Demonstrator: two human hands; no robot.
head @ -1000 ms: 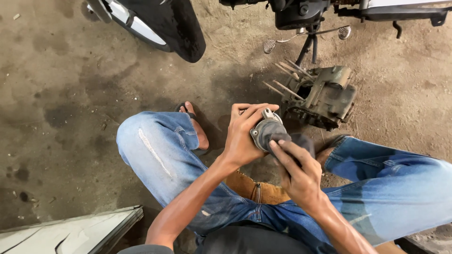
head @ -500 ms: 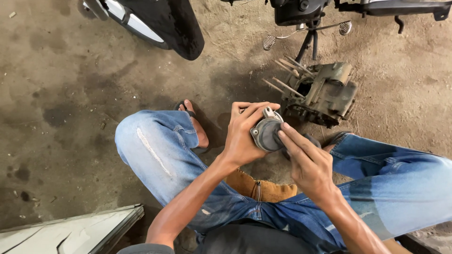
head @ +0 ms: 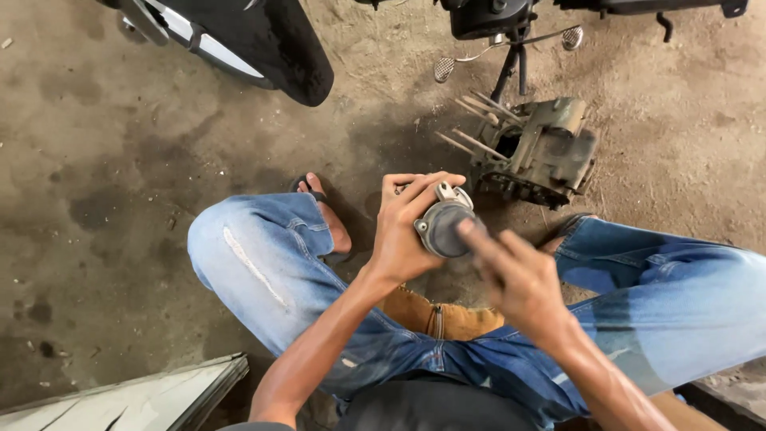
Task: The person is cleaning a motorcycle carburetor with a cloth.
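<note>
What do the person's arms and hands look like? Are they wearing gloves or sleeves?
No gloves. Both the left hand and the right hand are bare, and so are both forearms. No watch, ring or bracelet shows. Only near the left elbow, at the bottom edge of the picture, does a bit of dark sleeve peek in. The right hand looks a little blurred, so small details on it are hard to see.

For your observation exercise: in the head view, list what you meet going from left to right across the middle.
Knee → foot → left hand → grey part → right hand → engine block
</note>
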